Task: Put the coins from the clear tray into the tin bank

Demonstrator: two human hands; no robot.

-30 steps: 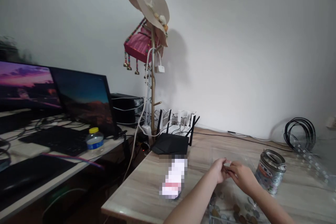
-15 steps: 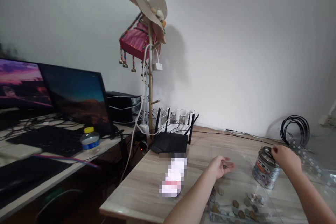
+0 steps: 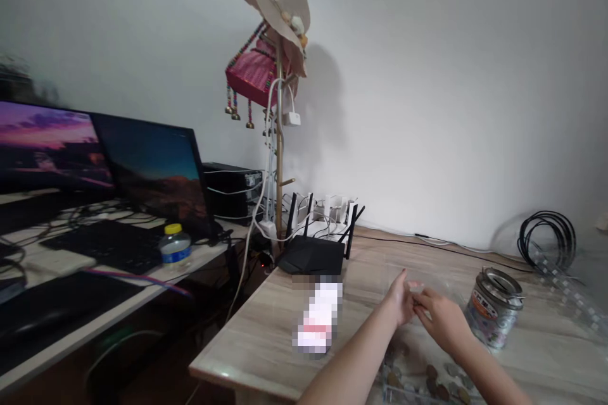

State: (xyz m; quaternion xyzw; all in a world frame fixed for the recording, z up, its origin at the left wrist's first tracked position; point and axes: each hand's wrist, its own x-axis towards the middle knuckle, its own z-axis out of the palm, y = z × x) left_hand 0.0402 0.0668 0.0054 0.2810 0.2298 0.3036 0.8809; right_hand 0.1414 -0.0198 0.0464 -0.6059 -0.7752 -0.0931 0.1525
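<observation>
My left hand (image 3: 403, 302) is cupped with the palm up over a clear plastic box, with coins in it, mostly hidden now by my other fingers. At that palm, my right hand (image 3: 441, 319) has its thumb and fingertips pinched on a small dark coin (image 3: 416, 302). Below both hands, several silver and brownish coins (image 3: 431, 372) lie in the clear plastic box (image 3: 386, 374). To the right of my hands stands a metal coin tin (image 3: 494, 309), upright, with a slot in its lid and a wire clasp.
A black router (image 3: 311, 255) and a blurred-out phone-like object (image 3: 319, 323) are on the wooden table (image 3: 256, 335). Coiled black cable (image 3: 546, 242) and a clear plastic strip (image 3: 567, 294) lie at the right. On the left desk are monitors (image 3: 154, 168) and a yellow-capped bottle (image 3: 175, 247).
My right hand has moved left from the tin's lid to my left palm, where its fingers now pinch. The left hand stays over the box. The view has shifted slightly.
</observation>
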